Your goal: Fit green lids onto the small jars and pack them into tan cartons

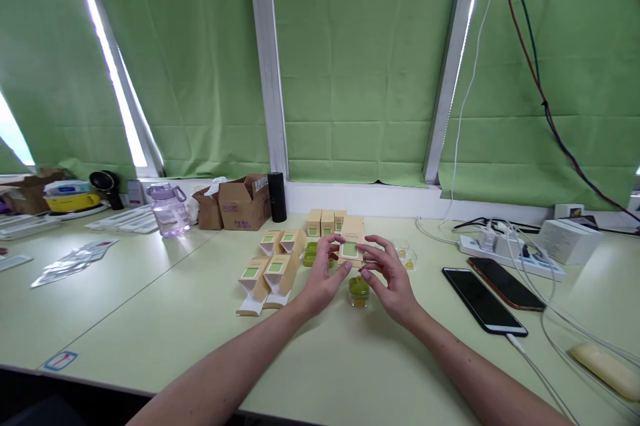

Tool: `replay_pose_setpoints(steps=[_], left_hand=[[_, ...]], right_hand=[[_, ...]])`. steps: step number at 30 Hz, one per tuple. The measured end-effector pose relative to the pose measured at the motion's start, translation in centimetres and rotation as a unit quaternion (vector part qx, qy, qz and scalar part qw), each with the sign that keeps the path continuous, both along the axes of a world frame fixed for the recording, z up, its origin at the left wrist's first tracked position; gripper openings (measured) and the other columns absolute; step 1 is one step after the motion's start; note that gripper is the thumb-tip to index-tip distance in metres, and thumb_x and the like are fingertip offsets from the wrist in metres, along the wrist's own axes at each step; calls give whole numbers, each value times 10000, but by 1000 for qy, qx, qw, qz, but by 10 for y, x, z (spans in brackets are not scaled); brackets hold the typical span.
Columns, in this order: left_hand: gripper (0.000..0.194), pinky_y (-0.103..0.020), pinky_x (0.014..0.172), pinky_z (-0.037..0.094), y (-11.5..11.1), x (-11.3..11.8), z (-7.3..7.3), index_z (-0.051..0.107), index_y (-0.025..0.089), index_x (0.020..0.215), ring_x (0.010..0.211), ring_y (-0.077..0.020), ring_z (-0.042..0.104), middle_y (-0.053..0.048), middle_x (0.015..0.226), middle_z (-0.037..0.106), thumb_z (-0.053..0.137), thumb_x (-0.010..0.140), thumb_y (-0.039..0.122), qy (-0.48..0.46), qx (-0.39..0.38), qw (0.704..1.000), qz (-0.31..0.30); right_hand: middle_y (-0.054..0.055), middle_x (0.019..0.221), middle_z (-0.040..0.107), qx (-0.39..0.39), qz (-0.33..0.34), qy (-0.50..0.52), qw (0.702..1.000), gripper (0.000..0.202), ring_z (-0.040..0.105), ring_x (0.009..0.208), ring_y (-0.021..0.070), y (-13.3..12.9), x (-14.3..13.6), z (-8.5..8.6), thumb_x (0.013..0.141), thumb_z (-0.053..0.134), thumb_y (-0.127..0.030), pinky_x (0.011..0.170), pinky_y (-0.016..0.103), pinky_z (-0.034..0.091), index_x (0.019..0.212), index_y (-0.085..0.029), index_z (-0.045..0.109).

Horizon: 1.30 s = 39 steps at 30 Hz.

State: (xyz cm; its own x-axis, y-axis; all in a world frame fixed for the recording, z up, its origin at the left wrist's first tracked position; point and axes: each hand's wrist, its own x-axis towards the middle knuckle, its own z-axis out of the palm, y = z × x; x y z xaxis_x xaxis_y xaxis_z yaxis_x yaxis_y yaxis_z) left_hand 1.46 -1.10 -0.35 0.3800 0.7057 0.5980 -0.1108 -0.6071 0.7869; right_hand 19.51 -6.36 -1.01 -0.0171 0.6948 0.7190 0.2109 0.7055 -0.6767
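A small tan carton with a green-and-white label is held up in front of me between my two hands. My left hand grips its left side, fingers curved behind and thumb near the lower corner. On its right side, the bent fingers of my right hand touch the edge. Just below the carton, a small clear jar with a green lid stands on the table. More green-lidded containers are partly hidden behind my left hand. Open tan cartons lie to the left, flaps hanging towards me.
Several upright cartons stand at the back. Clear small jars sit right of my hands. Two phones, a power strip and loose cables lie farther right. A purple water bottle and cardboard boxes stand back left.
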Motion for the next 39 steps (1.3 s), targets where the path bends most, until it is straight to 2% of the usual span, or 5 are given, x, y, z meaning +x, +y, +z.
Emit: replay_pose_setpoints(steps=[11,26,39], left_hand=[[423,-419,1010,436,0,3,0,455,267,1325,1151,-237,539,-108,1350,507,628,974,425,15,46,998,30],[371,-384,931,456,3,7,0,495,252,1260,1087,-221,542,-98,1265,511,645,968,426,-6,91,994,64],[329,-366,874,467,-1,8,3,520,240,1174,992,-205,534,-83,1169,526,639,962,463,-3,90,992,89]], right_hand=[[96,1444,430,-5,-21,17,1000,353,689,1011,208,3,-1,-2,960,656,-384,888,419,645,1311,-352,659],[91,1421,456,1,-35,21,999,307,697,988,191,4,-3,-1,977,634,-382,882,402,646,1278,-341,680],[91,1404,470,-12,-39,25,999,284,708,935,175,3,-4,-1,984,614,-403,846,400,670,1249,-337,695]])
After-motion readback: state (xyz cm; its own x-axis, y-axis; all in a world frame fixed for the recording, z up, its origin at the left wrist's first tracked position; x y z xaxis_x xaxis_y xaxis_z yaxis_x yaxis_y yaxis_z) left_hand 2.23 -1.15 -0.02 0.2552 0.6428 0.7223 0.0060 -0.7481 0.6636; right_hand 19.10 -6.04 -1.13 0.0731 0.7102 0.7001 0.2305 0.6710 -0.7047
